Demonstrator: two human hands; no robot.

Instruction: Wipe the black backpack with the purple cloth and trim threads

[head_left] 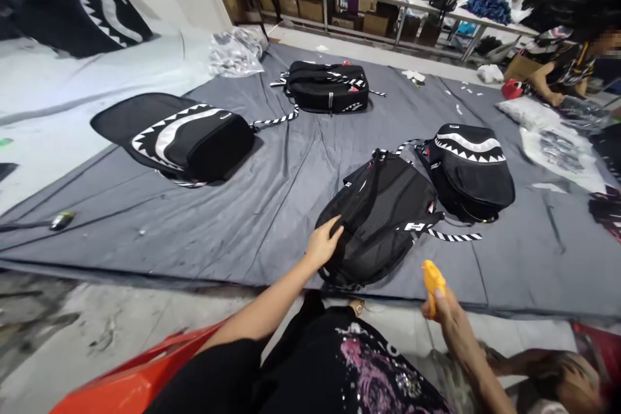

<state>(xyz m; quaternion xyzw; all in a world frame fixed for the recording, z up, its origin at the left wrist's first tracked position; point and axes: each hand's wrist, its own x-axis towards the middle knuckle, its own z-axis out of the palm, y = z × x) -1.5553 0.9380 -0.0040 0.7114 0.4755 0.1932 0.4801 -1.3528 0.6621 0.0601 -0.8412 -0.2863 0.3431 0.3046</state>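
Observation:
A black backpack (383, 213) lies in front of me on the grey cloth, its back panel and straps facing up. My left hand (325, 242) is closed on its near left edge, the thumb and fingers pressed to the fabric. To the right of the bag, over the cloth's front edge, my right hand (446, 310) grips a small orange tool (433, 281); its exact kind is not clear. From the bag's right side a black-and-white striped strap (456, 236) trails across the cloth. Another black backpack (470, 168) with a white zigzag tooth print lies just behind it.
An open-flapped black bag (213, 142) lies on the left, and another black bag (330, 87) farther back. Clear plastic bags (237, 52) sit at the back left. A co-worker (563, 77) handles plastic at the far right. A long cluttered table (402, 3) stands behind.

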